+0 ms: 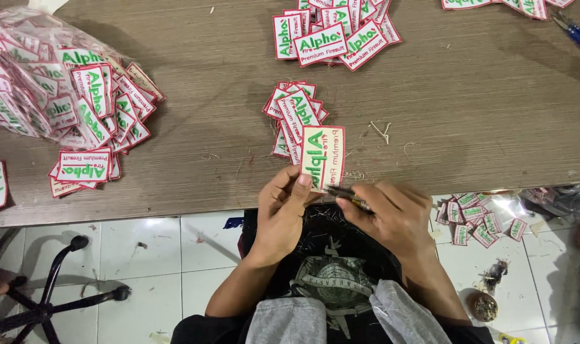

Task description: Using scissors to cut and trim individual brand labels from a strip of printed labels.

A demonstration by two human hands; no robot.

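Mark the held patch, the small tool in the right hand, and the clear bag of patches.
held patch (323, 156), head view, middle of its face
small tool (344, 193), head view, dark shaft
clear bag of patches (22, 76), head view, plastic side

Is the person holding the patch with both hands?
No: only the left hand pinches the white patch with red border, while the right hand holds a small dark tool against its lower edge.

Brown wooden table (194, 178), heaps of red-edged patches (296, 118), plastic bag of patches (28, 83), loose thread scraps (382, 132)
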